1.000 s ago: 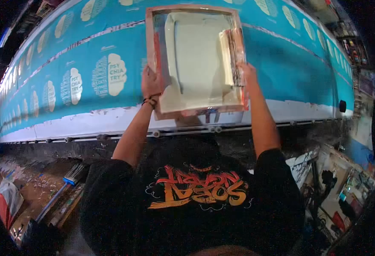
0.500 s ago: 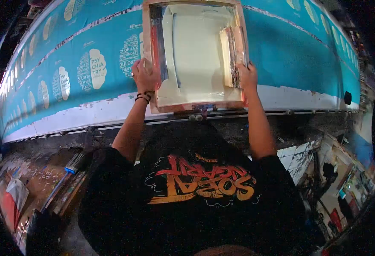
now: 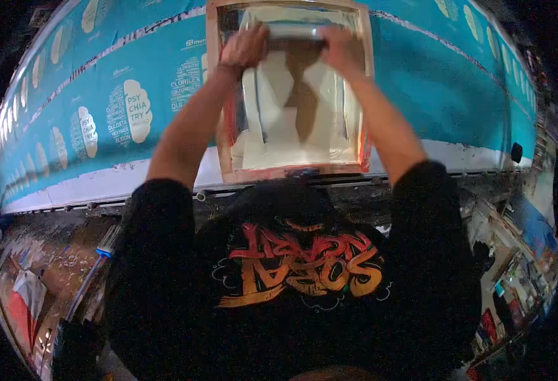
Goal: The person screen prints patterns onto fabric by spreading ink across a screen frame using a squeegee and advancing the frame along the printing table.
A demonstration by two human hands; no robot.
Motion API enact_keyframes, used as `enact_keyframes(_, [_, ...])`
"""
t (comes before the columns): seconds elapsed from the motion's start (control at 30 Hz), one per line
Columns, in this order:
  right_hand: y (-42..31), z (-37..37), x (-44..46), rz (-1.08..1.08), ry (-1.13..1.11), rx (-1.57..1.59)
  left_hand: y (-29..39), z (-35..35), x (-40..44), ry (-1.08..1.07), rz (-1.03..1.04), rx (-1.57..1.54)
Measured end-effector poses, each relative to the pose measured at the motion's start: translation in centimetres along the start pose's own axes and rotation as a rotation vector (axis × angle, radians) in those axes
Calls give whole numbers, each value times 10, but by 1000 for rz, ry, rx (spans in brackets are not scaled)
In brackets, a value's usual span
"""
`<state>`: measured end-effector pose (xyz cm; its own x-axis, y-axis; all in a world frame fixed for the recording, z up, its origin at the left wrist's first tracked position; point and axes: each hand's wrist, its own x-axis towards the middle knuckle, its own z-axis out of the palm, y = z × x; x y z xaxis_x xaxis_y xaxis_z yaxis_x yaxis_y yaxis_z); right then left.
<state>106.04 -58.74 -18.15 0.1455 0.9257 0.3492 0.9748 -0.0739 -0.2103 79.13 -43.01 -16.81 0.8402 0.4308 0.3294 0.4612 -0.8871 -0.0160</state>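
A screen printing frame (image 3: 366, 101) with wooden sides lies on the blue printed fabric in front of me. Pale cream ink (image 3: 269, 133) coats much of its mesh. Across the far part of the screen is a squeegee (image 3: 293, 37), blurred by motion. My left hand (image 3: 247, 48) is closed around its left end, and my right hand (image 3: 342, 51) grips the right end. Both arms reach forward over the frame. The squeegee's lower edge cannot be made out clearly.
Blue fabric (image 3: 438, 82) with rows of printed white shapes (image 3: 138, 111) covers the long table on both sides. A metal rail (image 3: 88, 206) runs along its near edge. A blue-ended tool (image 3: 103, 253) and a red and white item (image 3: 27, 301) are low on the left.
My left hand has left the frame's left side and taken hold of the squeegee. My right hand has brought the squeegee from the frame's right side to its far end, now crosswise.
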Motion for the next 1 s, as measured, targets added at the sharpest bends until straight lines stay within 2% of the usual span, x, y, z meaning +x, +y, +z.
enact_keyframes(0.03, [-36, -21, -35, 145, -151, -189, 27, -8, -40, 143, 57, 44])
enact_keyframes(0.07, [-58, -42, -71, 160, -245, -15, 55, -21, -79, 290, 107, 94])
enact_keyframes(0.1, [-77, -53, -114, 151, -244, -24, 77, -20, -124, 142, 40, -5])
enact_keyframes(0.13, [-96, -65, -156, 150, -250, -13, 102, -22, -171, 122, 92, 72])
enact_keyframes(0.2, [-125, -87, -221, 143, -244, -7, 149, -63, -226, -33, 35, -90])
enact_keyframes(0.23, [-138, -97, -246, 138, -248, 42, 165, -83, -238, -172, -71, -332])
enact_keyframes(0.27, [-146, -103, -264, 134, -252, 92, 170, -76, -260, -195, -114, -468])
enact_keyframes(0.3, [-145, -104, -265, 135, -242, 88, 163, -62, -270, -188, -107, -464])
enact_keyframes(0.37, [-141, -110, -251, 168, -265, 213, 139, -34, -269, -205, -293, -739])
enact_keyframes(0.43, [-140, -130, -242, 152, -248, 164, 130, -64, -239, 83, -490, -574])
enact_keyframes(0.5, [-139, -135, -239, 119, -217, 161, 107, -75, -218, 254, -548, -257])
enact_keyframes(0.53, [-139, -135, -249, 112, -242, 163, 78, -51, -229, 261, -547, -259])
enact_keyframes(0.6, [-144, -136, -273, 127, -267, 144, 26, 12, -271, 97, -434, 63])
enact_keyframes(0.63, [-143, -129, -281, 148, -291, 133, 31, 6, -263, 97, -440, 59])
enact_keyframes(0.67, [-140, -121, -285, 126, -202, 204, 38, -4, -263, 131, -513, -64])
enact_keyframes(0.73, [-128, -108, -259, 113, -172, 184, 53, -32, -249, 172, -595, -179])
enact_keyframes(0.8, [-113, -99, -212, 105, -166, 145, 68, -60, -238, 115, -839, -480])
enact_keyframes(0.87, [-80, -70, -139, 174, -88, 223, 69, -59, -237, 105, -853, -523])
enact_keyframes(0.93, [-46, -44, -67, 124, 28, 121, 68, -63, -232, 97, -863, -561])
enact_keyframes(1.0, [-4, -12, -15, 78, 119, 152, 68, -66, -224, -65, -1058, -724])
